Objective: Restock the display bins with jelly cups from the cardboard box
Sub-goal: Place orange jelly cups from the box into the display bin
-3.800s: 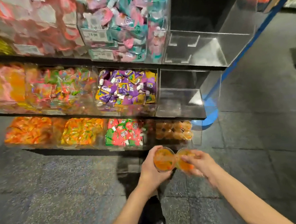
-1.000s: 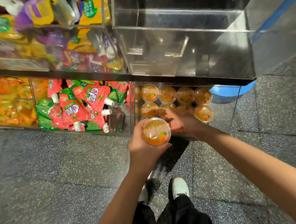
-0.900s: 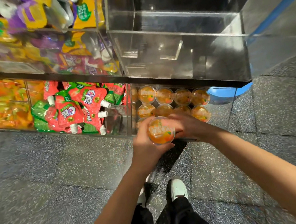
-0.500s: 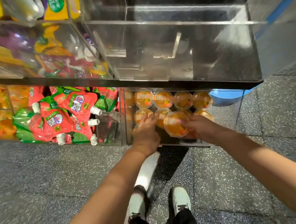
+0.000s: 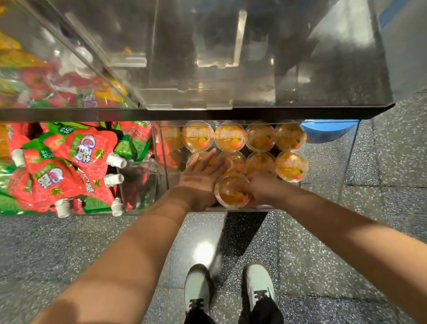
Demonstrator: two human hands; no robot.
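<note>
Placement was in hand: the right hand (image 5: 261, 189) gripped a jelly cup (image 5: 231, 192) at the front of the bin (image 5: 343, 157), beside the left hand (image 5: 201, 178), which lay flat and open on cups just beyond. Next probably called for letting go and fetching more.

Light comes from above. A bright white spot shines on the floor (image 5: 203, 253) near the shoes (image 5: 198, 287). The clear bins (image 5: 224, 47) up top flash with glare. A dark shadow lies under the shelf. The edges bend and blur (the near arms most).
</note>
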